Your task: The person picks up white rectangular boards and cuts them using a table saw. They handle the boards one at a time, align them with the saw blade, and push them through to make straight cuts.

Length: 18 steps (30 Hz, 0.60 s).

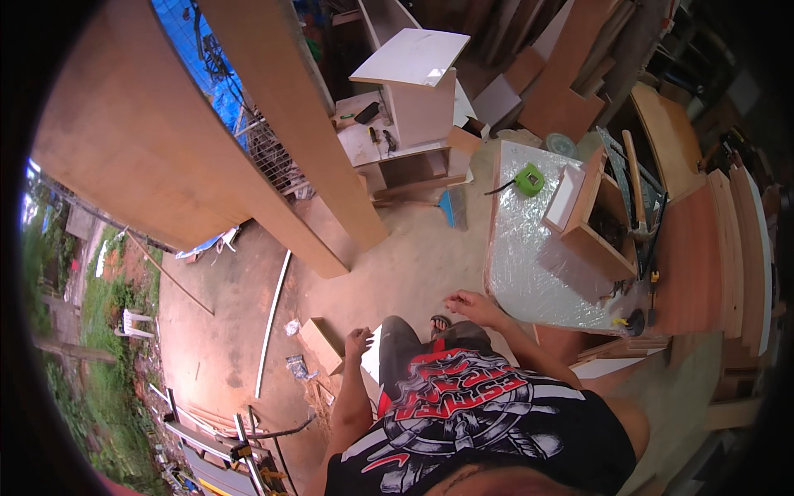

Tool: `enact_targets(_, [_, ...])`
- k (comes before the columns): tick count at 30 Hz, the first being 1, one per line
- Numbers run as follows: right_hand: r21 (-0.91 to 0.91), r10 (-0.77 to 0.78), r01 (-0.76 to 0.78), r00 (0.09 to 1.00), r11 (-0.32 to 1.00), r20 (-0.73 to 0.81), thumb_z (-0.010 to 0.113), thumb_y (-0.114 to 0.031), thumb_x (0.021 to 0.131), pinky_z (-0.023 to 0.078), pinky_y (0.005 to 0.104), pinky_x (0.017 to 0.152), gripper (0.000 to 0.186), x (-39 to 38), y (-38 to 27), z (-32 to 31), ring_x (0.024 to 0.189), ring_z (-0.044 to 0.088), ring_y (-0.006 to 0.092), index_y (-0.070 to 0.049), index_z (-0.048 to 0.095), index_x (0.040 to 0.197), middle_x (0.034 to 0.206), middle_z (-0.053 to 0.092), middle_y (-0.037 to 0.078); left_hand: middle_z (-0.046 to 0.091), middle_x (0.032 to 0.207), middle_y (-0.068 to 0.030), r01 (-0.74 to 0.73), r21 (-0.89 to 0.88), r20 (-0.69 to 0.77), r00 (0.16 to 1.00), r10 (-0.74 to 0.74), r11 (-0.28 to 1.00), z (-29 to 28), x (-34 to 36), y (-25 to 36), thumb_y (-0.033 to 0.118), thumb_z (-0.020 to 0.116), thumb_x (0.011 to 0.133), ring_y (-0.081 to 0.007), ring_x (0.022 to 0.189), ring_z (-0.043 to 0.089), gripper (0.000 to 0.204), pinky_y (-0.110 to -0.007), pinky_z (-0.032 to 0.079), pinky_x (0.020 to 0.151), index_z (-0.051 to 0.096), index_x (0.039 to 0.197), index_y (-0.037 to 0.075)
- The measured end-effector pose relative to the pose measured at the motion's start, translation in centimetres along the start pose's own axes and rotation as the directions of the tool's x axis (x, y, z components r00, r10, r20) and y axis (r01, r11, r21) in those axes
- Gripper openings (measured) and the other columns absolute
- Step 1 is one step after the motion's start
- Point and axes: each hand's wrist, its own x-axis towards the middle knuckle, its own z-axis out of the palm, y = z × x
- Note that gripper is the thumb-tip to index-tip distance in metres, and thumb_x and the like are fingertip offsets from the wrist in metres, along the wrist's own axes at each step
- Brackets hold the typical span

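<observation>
My left hand (358, 341) hangs beside my left knee with its fingers curled in and nothing visible in them. Below it, a small wooden box or board piece (322, 344) rests on the floor. My right hand (470, 307) is held over my right knee, fingers loosely apart and holding nothing. It is nearest the corner of a plastic-wrapped white worktop (523, 264), without clearly touching it. On that worktop lie a green tape measure (529, 179) and an open wooden drawer-like box (585, 217). A hammer (635, 182) lies across the box's far right side.
Tall wooden panels (310, 124) lean at the left front. A white cabinet (422, 107) with small tools stands ahead. A blue-headed broom (451, 208) and a long white strip (274, 322) lie on the floor. Boards (691, 256) are stacked at the right.
</observation>
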Motion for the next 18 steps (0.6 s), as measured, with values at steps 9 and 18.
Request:
enact_targets(9, [0.177,0.068,-0.039,0.985,0.983,-0.161,0.058,-0.026,0.102,0.047,0.0282,0.095,0.037,4.0,-7.9,-2.6,0.106,0.06,0.0139,-0.001,0.058,0.129,0.113,0.065,0.006,0.067,0.116,-0.0111,-0.049,-0.122,0.392,0.915,0.094,0.991,7.6,19.8,25.9,0.04,0.06,0.097,-0.0231,0.101,0.064,0.044,-0.038,0.051,0.089,0.058,0.123,0.005])
enact_targets(18, [0.352,0.17,0.034,0.829,0.936,-0.533,0.055,-0.029,0.103,0.048,0.0307,0.097,0.04,9.6,-13.2,-3.0,0.113,0.06,0.0159,-0.002,0.056,0.131,0.122,0.063,0.009,0.06,0.118,-0.0131,0.112,-0.62,0.588,0.721,0.366,0.777,20.3,32.4,56.5,0.043,0.064,0.095,-0.0246,0.104,0.06,0.048,-0.034,0.054,0.087,0.054,0.119,0.002])
